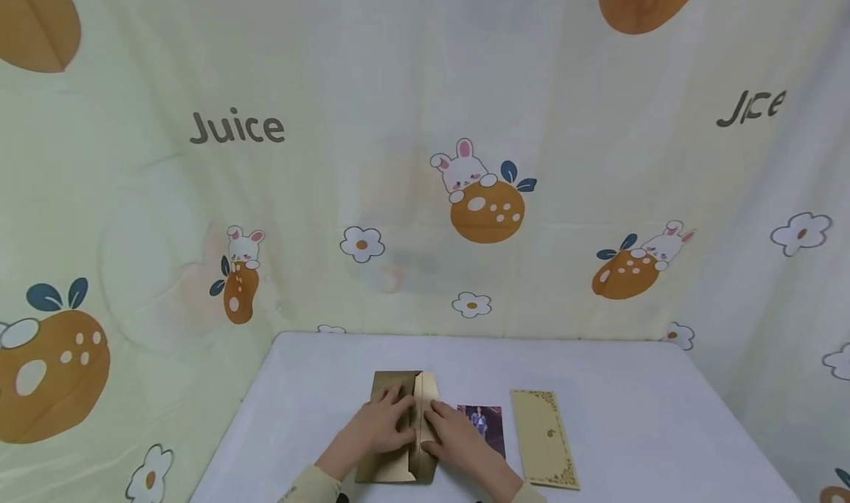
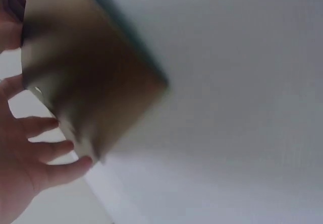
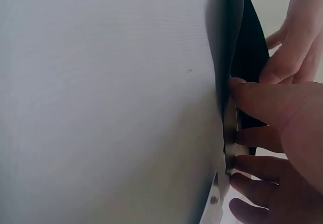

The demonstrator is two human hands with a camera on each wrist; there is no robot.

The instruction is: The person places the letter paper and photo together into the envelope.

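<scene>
A gold-brown envelope (image 1: 385, 467) lies on the white table, its long flap (image 1: 428, 385) on the right side. My left hand (image 1: 388, 422) rests over the envelope's middle, fingertips along the flap's fold. On the flap itself, my right hand (image 1: 458, 436) presses with thumb and fingertips. The left wrist view has spread, fairly straight left fingers (image 2: 60, 171) at the envelope's edge. In the right wrist view, the right thumb (image 3: 262, 100) and fingers line up along the flap, while a dark gap opens beside it. Partly behind the right hand lies a photo (image 1: 488, 425) of a person.
Right of the photo is a flat, pale gold card or envelope (image 1: 539, 436) with ornate border patterns. The white table (image 1: 637, 400) is enclosed by a cream curtain (image 1: 398, 82) printed with rabbits, oranges and flowers.
</scene>
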